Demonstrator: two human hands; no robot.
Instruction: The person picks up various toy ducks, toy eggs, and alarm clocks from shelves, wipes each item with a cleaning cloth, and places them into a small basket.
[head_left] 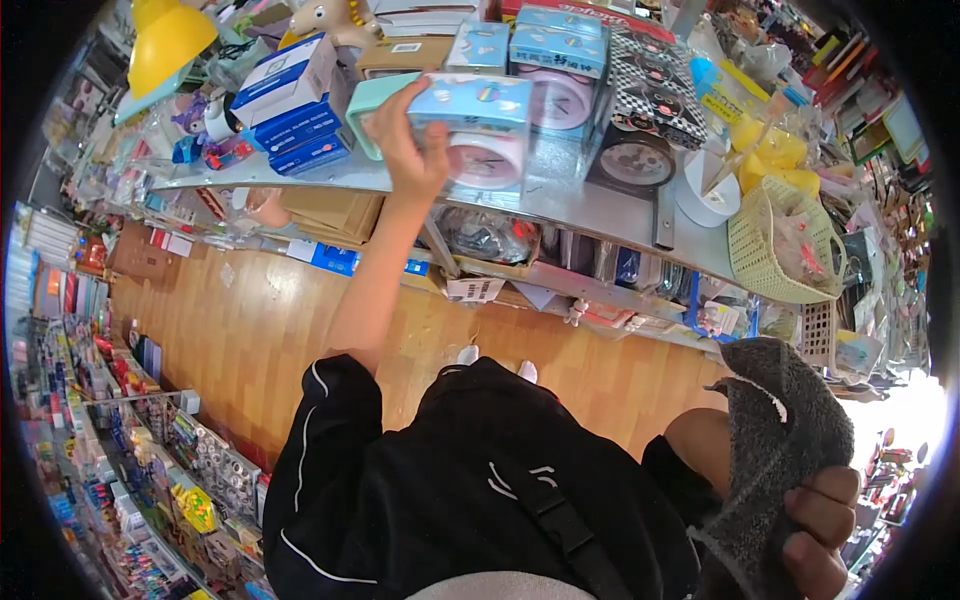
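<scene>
My left hand (408, 150) reaches up to the shelf, its fingers and thumb closed on the left side of a boxed alarm clock (484, 160). That box has a light-blue printed top and a clear front showing a pale pink clock. Just left of the hand is a mint-green item (368, 108), partly covered by the fingers. Low on the right, my right hand (826, 525) is wrapped round a dark grey cloth (785, 430) that hangs in folds. More boxed clocks stand beside the held one, including a black-and-white checkered box (655, 90).
The metal shelf edge (560, 205) runs across in front of me. Blue boxes (300, 115) and a yellow lamp (170, 40) stand left; a white round object (707, 195) and a pale yellow basket (775, 245) stand right. Crowded merchandise racks (130, 450) line the lower left.
</scene>
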